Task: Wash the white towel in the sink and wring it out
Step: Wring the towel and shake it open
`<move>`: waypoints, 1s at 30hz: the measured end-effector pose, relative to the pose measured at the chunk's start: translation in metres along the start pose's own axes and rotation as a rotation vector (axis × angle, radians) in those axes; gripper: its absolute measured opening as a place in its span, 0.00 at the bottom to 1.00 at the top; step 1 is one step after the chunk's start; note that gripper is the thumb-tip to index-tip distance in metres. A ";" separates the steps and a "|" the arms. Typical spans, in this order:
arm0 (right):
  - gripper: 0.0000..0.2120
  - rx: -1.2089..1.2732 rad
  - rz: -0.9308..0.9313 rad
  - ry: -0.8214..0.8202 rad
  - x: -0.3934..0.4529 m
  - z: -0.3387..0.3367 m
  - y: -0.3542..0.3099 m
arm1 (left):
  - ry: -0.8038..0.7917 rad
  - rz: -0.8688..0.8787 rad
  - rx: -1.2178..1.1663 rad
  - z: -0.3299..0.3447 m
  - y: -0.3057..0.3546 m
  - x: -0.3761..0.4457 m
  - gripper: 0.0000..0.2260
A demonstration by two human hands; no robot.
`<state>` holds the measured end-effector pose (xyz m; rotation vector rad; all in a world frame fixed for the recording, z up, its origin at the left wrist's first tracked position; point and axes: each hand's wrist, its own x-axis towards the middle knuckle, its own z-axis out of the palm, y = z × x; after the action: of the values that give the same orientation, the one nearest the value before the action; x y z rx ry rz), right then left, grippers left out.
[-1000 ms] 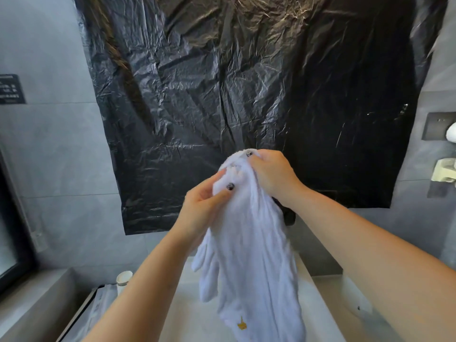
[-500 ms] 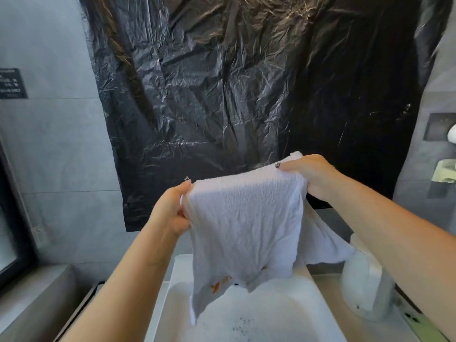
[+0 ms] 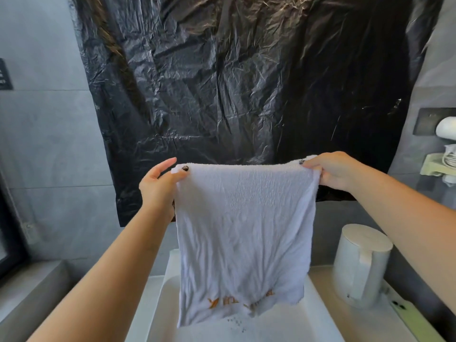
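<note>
While 2 hands pinch it, towel [image 3: 243,233] hangs.

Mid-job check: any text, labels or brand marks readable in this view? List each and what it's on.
None can be read.
White towel: orange embroidered characters near its lower hem, seen mirrored and creased, unreadable.
Dark wall sign: pale lines of text, cut by the frame edge, too small to read.

White towel [image 3: 243,233]: terry cloth, creased, spread flat and hanging upright above the sink, top edge level, pinched at its upper left corner by the left hand [image 3: 158,186] and at its upper right corner by the right hand [image 3: 338,171]. Orange lettering along the lower hem. Sink [image 3: 318,314]: white, rectangular, directly below the towel's lower edge.
</note>
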<state>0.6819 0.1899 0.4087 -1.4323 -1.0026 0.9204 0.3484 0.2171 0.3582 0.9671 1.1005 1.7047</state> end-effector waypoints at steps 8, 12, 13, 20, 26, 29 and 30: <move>0.11 -0.257 0.001 0.056 0.015 -0.018 0.017 | -0.052 0.022 -0.016 -0.015 -0.004 0.006 0.18; 0.08 -0.481 0.006 -0.044 0.015 -0.026 0.016 | -0.141 0.180 0.173 -0.019 0.000 0.010 0.25; 0.09 -0.482 0.021 -0.122 0.014 -0.030 0.015 | -0.138 0.218 0.226 -0.020 0.002 0.012 0.25; 0.07 -0.618 0.046 -0.242 -0.002 -0.026 0.048 | -0.020 0.511 0.548 -0.019 0.001 0.015 0.17; 0.15 -0.015 0.194 -0.272 -0.004 -0.009 0.109 | 0.084 0.666 0.624 -0.017 -0.011 0.014 0.08; 0.13 0.154 0.220 -0.218 -0.006 0.005 0.130 | 0.093 0.668 0.629 -0.021 -0.014 0.016 0.07; 0.12 0.143 0.205 -0.203 -0.008 0.010 0.131 | 0.092 0.656 0.626 -0.022 -0.015 0.016 0.07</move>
<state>0.6814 0.1814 0.2776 -1.3574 -0.9276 1.2830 0.3271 0.2294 0.3398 1.8097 1.5357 1.9519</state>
